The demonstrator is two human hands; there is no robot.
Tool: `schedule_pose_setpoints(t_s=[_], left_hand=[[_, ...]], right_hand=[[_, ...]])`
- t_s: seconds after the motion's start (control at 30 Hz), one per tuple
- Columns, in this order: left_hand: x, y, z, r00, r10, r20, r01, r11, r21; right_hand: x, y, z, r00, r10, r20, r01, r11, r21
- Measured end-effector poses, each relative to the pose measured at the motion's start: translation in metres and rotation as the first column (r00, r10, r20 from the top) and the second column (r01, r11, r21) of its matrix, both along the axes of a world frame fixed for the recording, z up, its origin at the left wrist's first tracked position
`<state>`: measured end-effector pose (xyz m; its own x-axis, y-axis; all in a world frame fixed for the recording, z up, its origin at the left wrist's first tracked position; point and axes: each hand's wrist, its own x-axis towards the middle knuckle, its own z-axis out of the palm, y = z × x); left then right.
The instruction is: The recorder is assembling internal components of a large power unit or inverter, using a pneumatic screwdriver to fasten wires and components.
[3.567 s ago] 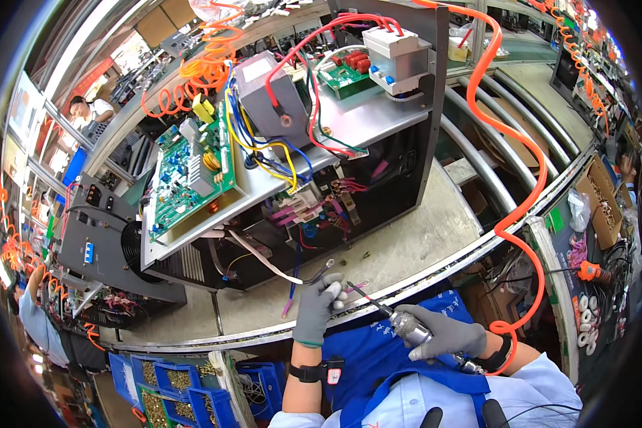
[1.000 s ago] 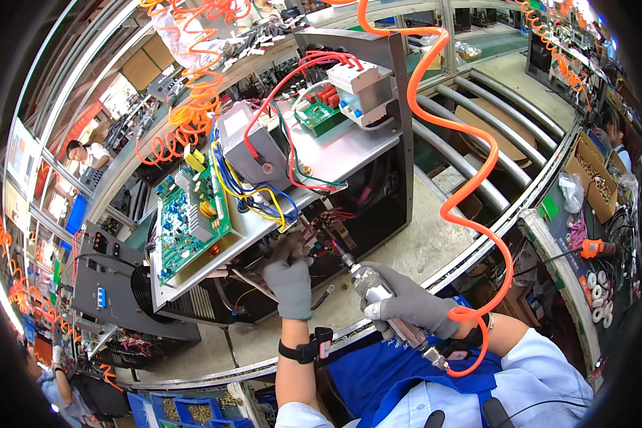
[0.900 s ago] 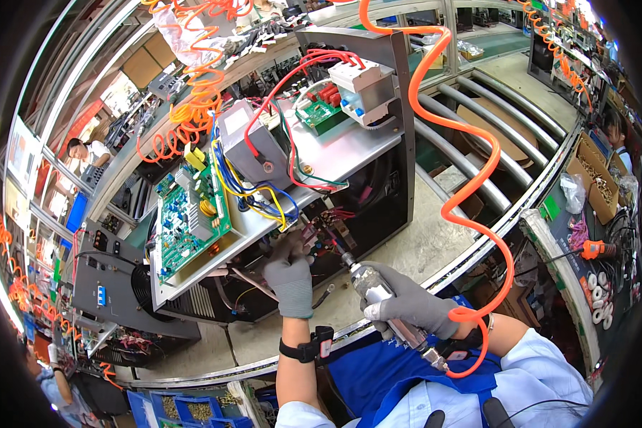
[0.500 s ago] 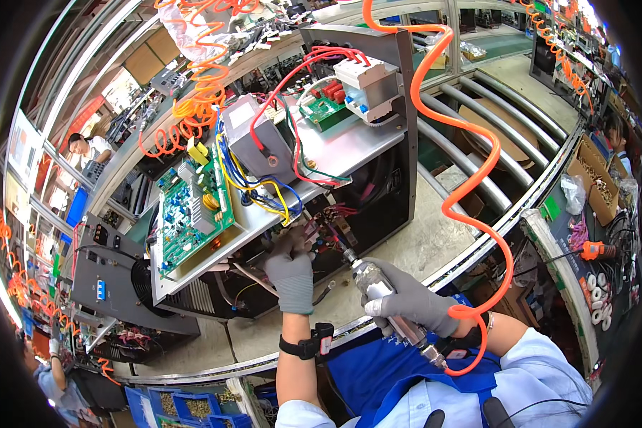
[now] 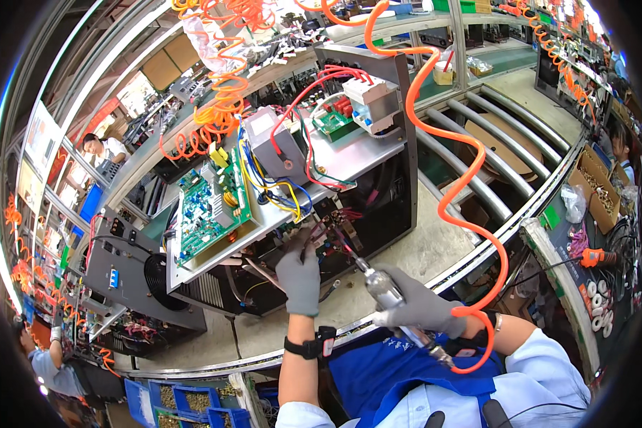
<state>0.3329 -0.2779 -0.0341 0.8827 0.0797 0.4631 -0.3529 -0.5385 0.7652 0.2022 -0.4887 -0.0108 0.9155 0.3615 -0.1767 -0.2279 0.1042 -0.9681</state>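
My right hand (image 5: 422,305), in a grey glove, is wrapped round an air screwdriver (image 5: 386,289). Its bit points up and left into the open lower bay of a dark metal machine chassis (image 5: 386,187). My gloved left hand (image 5: 298,277) reaches into the same bay, its fingers bent together beside the red wires (image 5: 348,213); what they pinch is hidden. Above my hands, a metal shelf (image 5: 278,214) carries a green circuit board (image 5: 210,214), a grey boxy part (image 5: 269,143) and a white breaker-like block (image 5: 369,100). An orange air hose (image 5: 478,232) runs from the screwdriver's rear end.
The chassis stands on a bench, with a roller conveyor (image 5: 488,153) at the right. A second dark machine (image 5: 132,267) sits at the left. Below are blue bins of small fasteners (image 5: 192,399). A side table holds white rings (image 5: 598,307) and a cardboard box (image 5: 595,182). Other people work farther off.
The whole view has shifted, so the chassis appears slightly farther right and lower. My right hand still grips the screwdriver, and my left hand stays inside the bay.
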Motion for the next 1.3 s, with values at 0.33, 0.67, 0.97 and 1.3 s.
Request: schedule_pose_setpoints(t_s=[0.33, 0.67, 0.97, 1.3], left_hand=[[-0.024, 0.014, -0.007, 0.977, 0.193, 0.095, -0.206, 0.966, 0.157], [0.009, -0.002, 0.007, 0.971, 0.177, 0.161, -0.226, 0.898, 0.377], [0.008, 0.002, 0.004, 0.965, 0.069, 0.253, -0.218, 0.748, 0.628], [0.013, -0.006, 0.041, 0.994, 0.011, -0.105, 0.096, 0.318, 0.943]], right_hand=[[0.024, -0.075, -0.062, 0.976, -0.213, 0.04, 0.166, 0.616, -0.77], [0.042, -0.073, -0.087, 0.967, -0.046, 0.25, 0.252, 0.307, -0.918], [0.06, -0.114, -0.062, 0.873, 0.059, 0.483, 0.431, 0.367, -0.824], [0.166, -0.099, 0.013, 0.58, -0.275, 0.767, 0.676, 0.687, -0.265]])
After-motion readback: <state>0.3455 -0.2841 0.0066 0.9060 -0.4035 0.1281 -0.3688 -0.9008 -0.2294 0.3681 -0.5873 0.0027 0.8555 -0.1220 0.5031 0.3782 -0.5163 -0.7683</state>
